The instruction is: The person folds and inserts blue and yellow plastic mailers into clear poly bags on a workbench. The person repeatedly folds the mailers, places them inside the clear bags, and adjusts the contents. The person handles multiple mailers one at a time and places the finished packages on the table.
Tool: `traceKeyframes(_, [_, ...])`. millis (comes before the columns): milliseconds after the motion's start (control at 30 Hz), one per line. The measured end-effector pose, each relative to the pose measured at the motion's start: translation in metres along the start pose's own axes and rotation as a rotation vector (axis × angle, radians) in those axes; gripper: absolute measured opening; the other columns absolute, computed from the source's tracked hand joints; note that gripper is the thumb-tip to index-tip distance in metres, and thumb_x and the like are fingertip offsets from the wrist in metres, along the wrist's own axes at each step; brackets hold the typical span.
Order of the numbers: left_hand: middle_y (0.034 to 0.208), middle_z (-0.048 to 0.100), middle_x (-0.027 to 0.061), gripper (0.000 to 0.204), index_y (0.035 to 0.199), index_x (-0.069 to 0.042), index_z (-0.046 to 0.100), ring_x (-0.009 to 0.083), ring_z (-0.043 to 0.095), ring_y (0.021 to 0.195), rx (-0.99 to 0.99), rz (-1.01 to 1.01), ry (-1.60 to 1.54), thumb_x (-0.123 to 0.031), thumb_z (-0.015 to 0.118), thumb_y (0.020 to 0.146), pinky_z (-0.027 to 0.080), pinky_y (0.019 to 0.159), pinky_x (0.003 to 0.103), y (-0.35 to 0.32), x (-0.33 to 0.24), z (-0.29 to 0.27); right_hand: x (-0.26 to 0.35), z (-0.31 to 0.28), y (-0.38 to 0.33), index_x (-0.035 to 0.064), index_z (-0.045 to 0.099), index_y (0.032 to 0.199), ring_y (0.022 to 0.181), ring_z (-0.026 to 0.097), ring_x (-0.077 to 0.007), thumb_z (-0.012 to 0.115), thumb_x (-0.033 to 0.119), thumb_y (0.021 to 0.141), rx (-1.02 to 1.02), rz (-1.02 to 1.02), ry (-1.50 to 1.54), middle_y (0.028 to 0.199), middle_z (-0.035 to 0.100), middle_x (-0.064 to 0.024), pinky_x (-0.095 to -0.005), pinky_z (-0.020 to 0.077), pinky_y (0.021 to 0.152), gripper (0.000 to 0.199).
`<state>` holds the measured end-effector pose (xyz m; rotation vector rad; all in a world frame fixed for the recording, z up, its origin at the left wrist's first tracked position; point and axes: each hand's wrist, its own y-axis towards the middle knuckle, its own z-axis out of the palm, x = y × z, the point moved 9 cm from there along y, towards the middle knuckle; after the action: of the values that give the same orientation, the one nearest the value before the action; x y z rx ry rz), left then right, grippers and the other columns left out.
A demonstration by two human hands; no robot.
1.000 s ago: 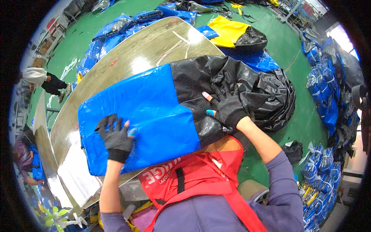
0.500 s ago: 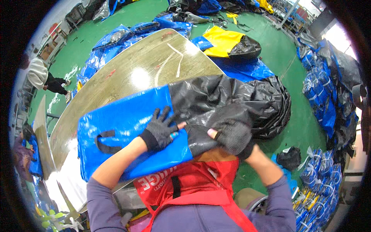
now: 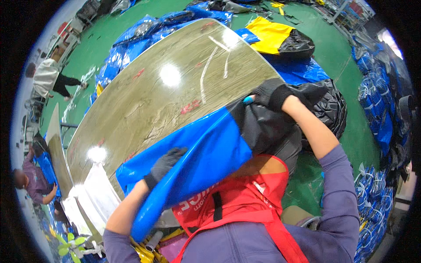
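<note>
A glossy blue-and-black tarpaulin bag (image 3: 206, 140) lies askew across the near edge of the table, its blue end hanging down toward me. My left hand (image 3: 165, 166), in a dark fingerless glove, grips the blue part at a raised fold; its thumb is hidden. Farther right, my right hand (image 3: 272, 94), gloved the same way, is closed on the black part near the seam between the colours. A blue thumbnail shows on it. The bag's black end bunches over the table's right side, beside crumpled black material (image 3: 329, 111).
The brown-patterned tabletop (image 3: 166, 101) has white and red marks. Beyond it lie blue bundles (image 3: 136, 41) and a yellow-and-black bag (image 3: 272, 35). Tied blue bundles (image 3: 372, 197) stand at right. White cloth (image 3: 98, 188) hangs at the near left. Two people (image 3: 46, 79) are at left.
My right hand has moved up and away, drawing the black part along. My left hand has shifted left and down. The blue part has turned and folded, and its black strap is out of sight.
</note>
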<state>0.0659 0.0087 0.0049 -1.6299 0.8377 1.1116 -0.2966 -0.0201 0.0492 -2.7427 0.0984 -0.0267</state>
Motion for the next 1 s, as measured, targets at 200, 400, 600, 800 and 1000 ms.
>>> traceKeyframes(200, [0.142,0.045,0.0126,0.051,0.136,-0.006,0.046,0.0288,0.039,0.132,-0.292,0.073,1.032,-0.031,0.055,0.093,0.028,0.111,0.045,-0.208,-0.005,-0.100,-0.004,0.003,0.003,0.0121,0.072,0.095,0.094,0.066,-0.0343,0.040,0.062,0.089,0.082,-0.019,-0.004,0.100,0.068,-0.0150,-0.0455,0.0508,0.084,0.059])
traceKeyframes(400, [0.144,0.038,0.0126,0.061,0.143,-0.004,0.034,0.0267,0.038,0.130,-1.361,-0.053,-0.048,-0.038,0.051,0.096,0.028,0.111,0.042,-0.347,0.116,-0.072,-0.009,0.010,0.008,0.0140,0.073,0.094,0.092,0.067,-0.0325,0.041,0.064,0.088,0.026,0.075,-0.089,0.100,0.069,-0.0142,-0.0453,0.0512,0.083,0.059])
traceKeyframes(600, [0.096,0.070,0.0161,0.044,0.113,0.000,0.063,0.0275,0.066,0.089,-1.217,-0.440,0.251,-0.035,0.064,0.087,0.049,0.079,0.040,-0.254,0.108,-0.081,-0.012,0.001,0.003,0.0130,0.074,0.095,0.088,0.067,-0.0333,0.042,0.063,0.088,-0.076,0.100,-0.178,0.096,0.070,-0.0142,-0.0465,0.0508,0.080,0.060])
traceKeyframes(800, [0.103,0.067,0.0227,0.051,0.123,-0.003,0.056,0.0397,0.065,0.095,-1.172,-0.741,0.571,-0.032,0.067,0.081,0.049,0.083,0.046,-0.229,0.059,-0.082,0.042,-0.045,-0.036,0.0187,0.060,0.125,0.113,0.058,-0.0330,0.062,0.029,0.082,-0.467,-0.055,0.273,0.123,0.060,-0.0179,-0.0458,0.0416,0.099,0.044])
traceKeyframes(1000, [0.145,0.038,0.0244,0.074,0.144,-0.007,0.036,0.0418,0.035,0.134,-1.222,-0.605,1.362,-0.022,0.066,0.078,0.022,0.113,0.051,-0.190,-0.042,-0.082,0.130,0.017,-0.059,0.0357,0.029,0.147,0.141,0.018,-0.0451,0.047,0.072,0.080,-0.248,-0.341,-0.138,0.155,0.024,-0.0123,-0.0736,0.0102,0.104,0.078])
